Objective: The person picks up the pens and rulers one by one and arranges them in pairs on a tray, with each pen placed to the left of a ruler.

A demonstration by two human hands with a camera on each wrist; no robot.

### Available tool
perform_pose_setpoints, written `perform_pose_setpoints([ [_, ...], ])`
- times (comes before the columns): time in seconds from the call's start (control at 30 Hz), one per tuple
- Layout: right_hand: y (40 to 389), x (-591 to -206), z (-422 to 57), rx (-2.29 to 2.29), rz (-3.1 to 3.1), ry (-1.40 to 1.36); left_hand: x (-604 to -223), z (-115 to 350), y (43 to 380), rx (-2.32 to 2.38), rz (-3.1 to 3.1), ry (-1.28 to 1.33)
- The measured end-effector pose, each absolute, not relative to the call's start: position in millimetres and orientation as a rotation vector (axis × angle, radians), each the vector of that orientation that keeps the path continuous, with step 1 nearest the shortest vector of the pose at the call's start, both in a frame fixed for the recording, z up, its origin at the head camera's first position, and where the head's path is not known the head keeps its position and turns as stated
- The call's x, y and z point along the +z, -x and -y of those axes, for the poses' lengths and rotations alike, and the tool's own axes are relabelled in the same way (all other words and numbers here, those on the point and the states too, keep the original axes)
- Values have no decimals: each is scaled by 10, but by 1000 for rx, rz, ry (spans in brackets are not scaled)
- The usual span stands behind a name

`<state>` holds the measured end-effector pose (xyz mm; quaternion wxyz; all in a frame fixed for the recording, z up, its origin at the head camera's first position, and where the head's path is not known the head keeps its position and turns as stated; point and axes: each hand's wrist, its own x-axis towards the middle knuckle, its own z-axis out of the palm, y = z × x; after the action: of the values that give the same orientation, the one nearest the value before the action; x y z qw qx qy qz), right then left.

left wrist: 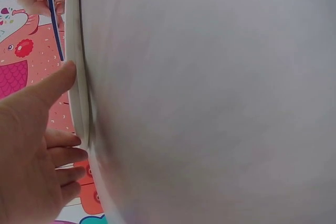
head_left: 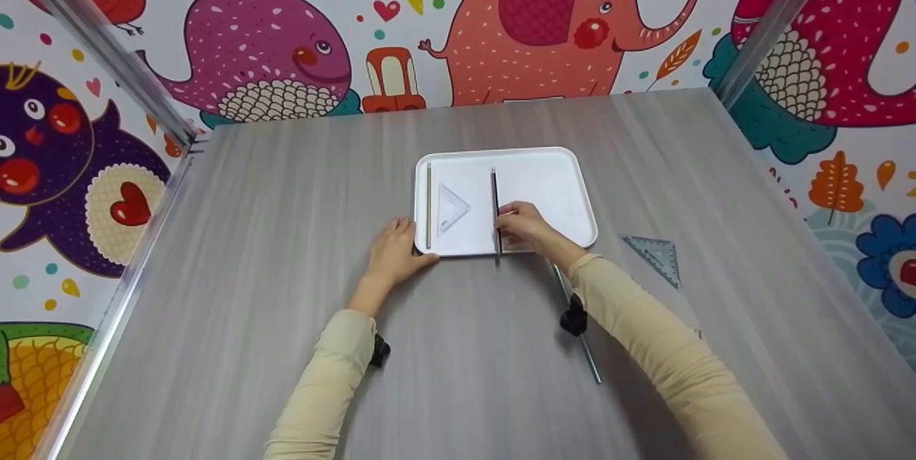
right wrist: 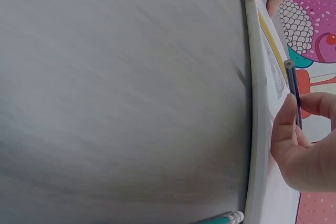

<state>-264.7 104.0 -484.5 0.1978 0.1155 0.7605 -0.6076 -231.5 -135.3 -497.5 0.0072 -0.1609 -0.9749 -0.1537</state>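
Note:
My right hand point(head_left: 524, 224) pinches a dark pencil point(head_left: 495, 192) between thumb and fingers over the middle of a white tray point(head_left: 565, 188). The pencil's near end reaches past the front rim; its flat end point(right wrist: 289, 63) shows in the right wrist view. At the tray's front left corner rests my left hand point(head_left: 392, 252), thumb along the front rim and fingers, fairly straight, by the left side. Along the tray's left side lies a yellowish pencil point(head_left: 429, 206), with a clear set square point(head_left: 452, 209) to its right.
A green pencil point(head_left: 590, 360) lies on the table point(head_left: 286, 231) beneath my right wrist, its tip end partly covered. Right of the tray is a greyish see-through set square point(head_left: 658, 258). Patterned walls point(head_left: 272, 52) and metal posts point(head_left: 773, 23) border the table.

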Motion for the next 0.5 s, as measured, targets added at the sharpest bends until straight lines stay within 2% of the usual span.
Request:
perform_pose_setpoints([
  [0.5, 2780, -4817, -1044, -1728, -2226, -317, -4972, 1354, 2302, -493, 3038, 497],
])
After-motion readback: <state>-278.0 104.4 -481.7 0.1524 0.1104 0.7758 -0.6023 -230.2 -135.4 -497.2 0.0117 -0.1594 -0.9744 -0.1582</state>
